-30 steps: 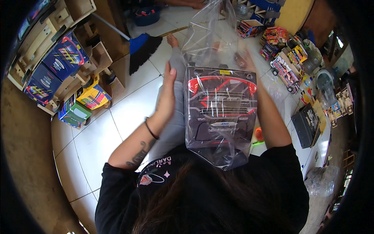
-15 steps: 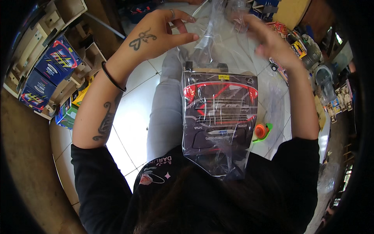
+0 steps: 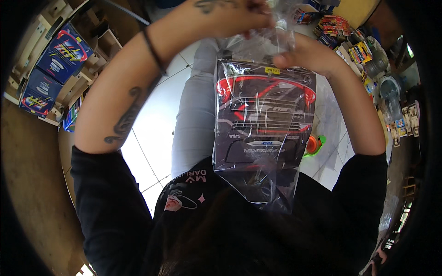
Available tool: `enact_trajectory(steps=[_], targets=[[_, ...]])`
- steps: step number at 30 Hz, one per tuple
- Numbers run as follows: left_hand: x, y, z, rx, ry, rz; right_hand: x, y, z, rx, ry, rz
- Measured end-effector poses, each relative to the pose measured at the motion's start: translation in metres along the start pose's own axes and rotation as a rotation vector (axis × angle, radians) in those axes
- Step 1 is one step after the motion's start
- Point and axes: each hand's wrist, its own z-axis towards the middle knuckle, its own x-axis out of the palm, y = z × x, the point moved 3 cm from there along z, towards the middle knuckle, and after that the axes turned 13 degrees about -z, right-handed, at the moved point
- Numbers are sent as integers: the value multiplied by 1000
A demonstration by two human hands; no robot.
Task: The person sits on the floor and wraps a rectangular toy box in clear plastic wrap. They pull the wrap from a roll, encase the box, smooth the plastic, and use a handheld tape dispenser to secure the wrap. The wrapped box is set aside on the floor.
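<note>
A boxy black item with red and grey printing (image 3: 264,110) rests upright against my lap inside a clear plastic bag (image 3: 276,186). My left hand (image 3: 225,18) is at the bag's gathered upper end, its fingers closed on the plastic and slightly blurred. My right hand (image 3: 306,53) holds the bag just above the item's top edge. Its thumb lies against the plastic, while the other fingers are partly hidden behind the film. A small yellow label (image 3: 272,71) sits near the top of the printed face.
An orange and green round object (image 3: 314,145) lies on the tiled floor (image 3: 142,147) right of the bag. Blue boxes (image 3: 64,57) and wooden trays (image 3: 108,46) stand at left. Small printed packs (image 3: 334,25) and a clear plastic container (image 3: 390,92) crowd the right side.
Both hands were apart above the bag, the right one blurred. They have come together at its upper end and closed on the plastic. The wrapped item appears slightly higher in view.
</note>
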Motion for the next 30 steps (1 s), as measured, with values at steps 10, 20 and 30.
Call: enact_trajectory(steps=[10,20,30], targets=[[31,-4,-57,435,-280,9,5,4,17,-215,-206,135],[122,-15,-153,279,-142,640,-3,19,13,-156,-308,227],[116,3,-149,377,-310,386,43,60,-56,-470,-580,-674]])
